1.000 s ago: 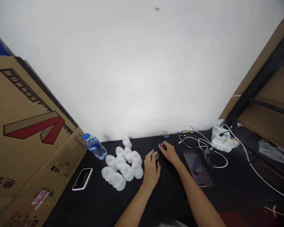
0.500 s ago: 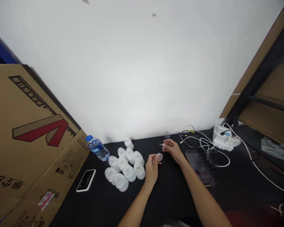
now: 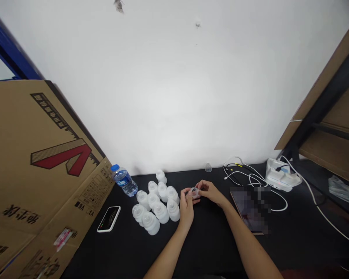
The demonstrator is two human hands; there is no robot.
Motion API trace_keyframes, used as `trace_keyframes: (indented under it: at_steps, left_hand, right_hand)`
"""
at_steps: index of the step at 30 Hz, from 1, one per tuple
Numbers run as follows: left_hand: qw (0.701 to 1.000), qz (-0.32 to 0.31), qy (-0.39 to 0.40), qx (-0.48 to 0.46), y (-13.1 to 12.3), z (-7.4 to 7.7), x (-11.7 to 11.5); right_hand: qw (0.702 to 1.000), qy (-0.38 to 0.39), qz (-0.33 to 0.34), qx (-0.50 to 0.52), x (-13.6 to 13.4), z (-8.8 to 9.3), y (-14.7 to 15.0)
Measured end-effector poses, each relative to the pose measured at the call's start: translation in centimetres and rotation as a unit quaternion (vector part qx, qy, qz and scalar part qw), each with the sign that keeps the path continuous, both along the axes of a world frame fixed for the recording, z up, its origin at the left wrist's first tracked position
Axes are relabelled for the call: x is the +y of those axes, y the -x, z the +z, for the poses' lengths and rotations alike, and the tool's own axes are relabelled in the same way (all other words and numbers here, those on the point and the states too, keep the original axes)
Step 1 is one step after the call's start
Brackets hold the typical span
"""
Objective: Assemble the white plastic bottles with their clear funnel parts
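My left hand [image 3: 187, 199] is closed around a small clear ring-like piece [image 3: 194, 192] over the black table. On its other side, the fingers of my right hand [image 3: 208, 191] pinch the same piece. Whatever lies inside the ring is too small to make out. Several white bottles with clear domed tops [image 3: 161, 212] stand grouped left of my hands, and one white bottle [image 3: 161, 176] is at the back of the group. A clear dome-shaped cap [image 3: 208, 167] rests near the wall behind my right hand.
A water bottle [image 3: 124, 180] and a white-edged phone [image 3: 109, 219] are at the left, beside a large cardboard box [image 3: 55, 174]. At right lie a dark tablet [image 3: 247, 211], tangled cables [image 3: 250, 173] and a white charging device [image 3: 282, 175] on the black table [image 3: 215, 248].
My right hand has moved left and down, bringing the small translucent piece from its fingers to the ring in my left hand. Both hands now meet. The camera view has shifted slightly.
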State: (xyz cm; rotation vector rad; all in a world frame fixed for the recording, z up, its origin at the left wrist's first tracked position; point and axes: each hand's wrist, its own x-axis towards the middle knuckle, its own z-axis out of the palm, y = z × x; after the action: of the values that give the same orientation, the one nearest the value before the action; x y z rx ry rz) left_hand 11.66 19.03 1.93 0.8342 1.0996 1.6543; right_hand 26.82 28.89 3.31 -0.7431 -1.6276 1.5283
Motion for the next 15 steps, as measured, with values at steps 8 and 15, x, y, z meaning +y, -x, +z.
trace_keyframes:
  at_steps: [8, 15]
  left_hand:
    - [0.994, -0.073, -0.038, 0.075, -0.1, 0.1, -0.5]
    - [0.987, -0.085, -0.032, 0.132, 0.1, -0.7, -0.5]
  right_hand:
    - [0.998, -0.03, -0.056, -0.025, -1.0, -0.2, 1.5]
    - [0.98, -0.138, -0.072, -0.121, -2.2, 0.9, 2.0]
